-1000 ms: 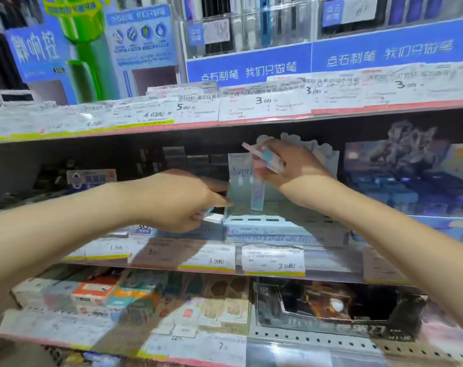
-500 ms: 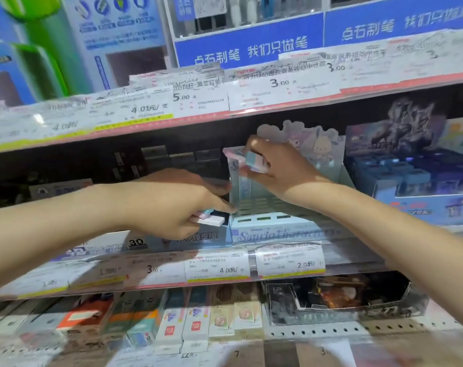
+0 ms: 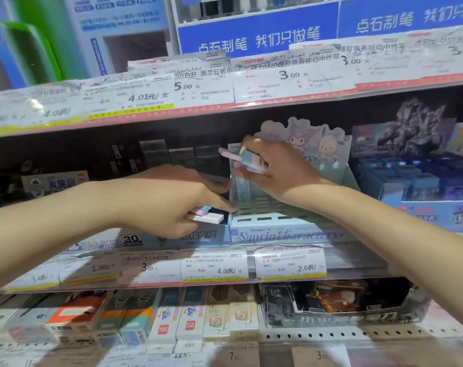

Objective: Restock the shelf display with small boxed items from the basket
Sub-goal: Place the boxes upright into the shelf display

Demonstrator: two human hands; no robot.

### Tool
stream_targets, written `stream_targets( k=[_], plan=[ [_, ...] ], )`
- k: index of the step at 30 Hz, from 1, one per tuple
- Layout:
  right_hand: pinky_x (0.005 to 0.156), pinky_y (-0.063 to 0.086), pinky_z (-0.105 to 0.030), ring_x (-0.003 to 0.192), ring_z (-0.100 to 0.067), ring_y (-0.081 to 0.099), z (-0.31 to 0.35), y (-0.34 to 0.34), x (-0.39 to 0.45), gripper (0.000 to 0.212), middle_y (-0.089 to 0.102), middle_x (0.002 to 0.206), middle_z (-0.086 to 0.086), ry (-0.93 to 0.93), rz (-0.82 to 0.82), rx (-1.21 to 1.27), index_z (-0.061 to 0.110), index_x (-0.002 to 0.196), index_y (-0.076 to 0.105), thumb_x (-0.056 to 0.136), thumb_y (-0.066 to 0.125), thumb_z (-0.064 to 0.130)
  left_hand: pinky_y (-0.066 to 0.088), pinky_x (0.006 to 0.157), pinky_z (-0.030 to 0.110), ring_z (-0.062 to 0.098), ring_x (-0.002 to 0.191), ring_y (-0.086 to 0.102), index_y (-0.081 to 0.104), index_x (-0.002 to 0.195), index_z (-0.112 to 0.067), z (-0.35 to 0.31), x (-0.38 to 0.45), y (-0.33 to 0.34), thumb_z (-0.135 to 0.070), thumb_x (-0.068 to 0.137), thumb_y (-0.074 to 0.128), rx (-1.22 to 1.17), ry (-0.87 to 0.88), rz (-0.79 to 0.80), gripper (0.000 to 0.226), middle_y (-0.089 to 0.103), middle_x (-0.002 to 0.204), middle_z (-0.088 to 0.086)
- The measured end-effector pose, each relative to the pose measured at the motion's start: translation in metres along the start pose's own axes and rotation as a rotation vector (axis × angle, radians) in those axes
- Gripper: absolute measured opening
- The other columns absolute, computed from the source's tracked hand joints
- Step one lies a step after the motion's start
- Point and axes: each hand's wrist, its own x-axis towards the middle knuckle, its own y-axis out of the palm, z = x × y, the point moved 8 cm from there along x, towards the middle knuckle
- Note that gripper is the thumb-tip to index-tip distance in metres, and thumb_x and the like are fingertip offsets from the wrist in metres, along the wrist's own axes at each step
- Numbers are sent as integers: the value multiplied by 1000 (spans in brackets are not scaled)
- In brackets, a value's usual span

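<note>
My left hand (image 3: pixel 172 202) is closed on a small pink, white and teal eraser box (image 3: pixel 208 216), held over the open top of a blue display carton (image 3: pixel 198 235) on the middle shelf. My right hand (image 3: pixel 275 168) grips a few similar pastel boxes (image 3: pixel 247 160) higher up, in front of the pale-blue cartoon-character display tray (image 3: pixel 283 230). That tray's slotted floor shows under my right wrist. No basket is in view.
The shelf edge (image 3: pixel 214 268) carries price tags. A dark-blue card box display (image 3: pixel 421 186) stands to the right. Black boxes (image 3: pixel 172 154) sit at the back left. The lower shelf holds rows of eraser boxes (image 3: pixel 172 321) and a dark carton (image 3: pixel 331 303).
The view has closed in on the middle shelf. My left hand has lowered its small box toward the blue carton. My right hand keeps its boxes at the tray's back.
</note>
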Motion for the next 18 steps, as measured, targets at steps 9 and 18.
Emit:
stream_targets(
  k=[9, 18],
  plan=[
    [73, 47, -35, 92, -29, 55, 6, -4, -7, 30, 57, 108, -9, -99, 47, -330, 10, 112, 57, 82, 54, 7, 17, 54, 7, -40, 65, 28, 40, 134, -40, 5, 1, 6, -53, 66, 19, 23, -5, 28, 73, 62, 122, -10],
    [54, 31, -29, 68, -20, 44, 2, -4, -5, 10, 48, 68, 1, -66, 103, -271, 16, 75, 52, 82, 53, 8, 17, 57, 6, -45, 75, 21, 44, 132, -41, 13, 3, 12, -38, 73, 34, 47, 24, -23, 60, 60, 126, -14]
  ],
)
